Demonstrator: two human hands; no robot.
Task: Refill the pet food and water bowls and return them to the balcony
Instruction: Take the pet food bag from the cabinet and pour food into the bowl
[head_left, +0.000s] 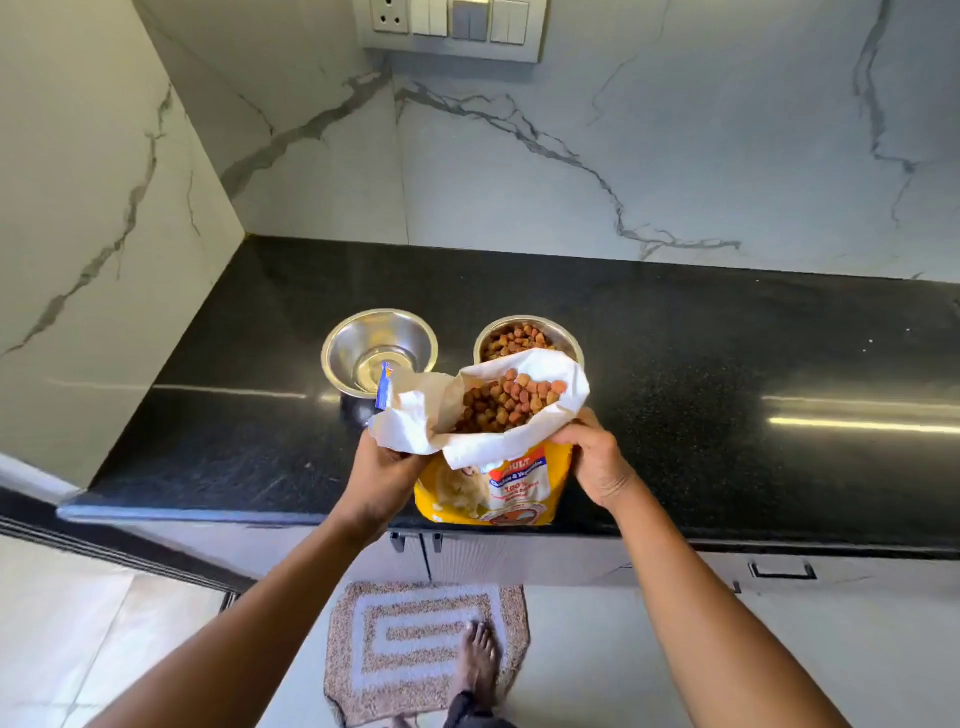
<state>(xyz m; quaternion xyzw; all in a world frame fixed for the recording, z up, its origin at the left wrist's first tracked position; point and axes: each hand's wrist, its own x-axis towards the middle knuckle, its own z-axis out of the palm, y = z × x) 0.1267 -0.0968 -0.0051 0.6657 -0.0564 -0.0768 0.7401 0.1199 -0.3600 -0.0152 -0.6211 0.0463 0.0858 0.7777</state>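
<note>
**Kibble bag held open at the tabletop edge**

Left of centre, an empty steel bowl (379, 352) stood on the black tabletop (727, 364). The left hand (382, 480) was clamped on the bag's folded-back paper lip; the bag of pet food (493, 447) sat at frame centre, near the front edge, its mouth open over loose kibble. Just behind it, the second steel bowl (527, 340) already held kibble. The right hand (595, 457) pinched the lip on the opposite side.

Handling, as judged: the bag looked soft, crumply and part-full, likely to slump or spill if tipped by the lip alone; support under its base seemed wiser. The bowls looked rigid, light and smooth; rims offered the best hold.
</note>
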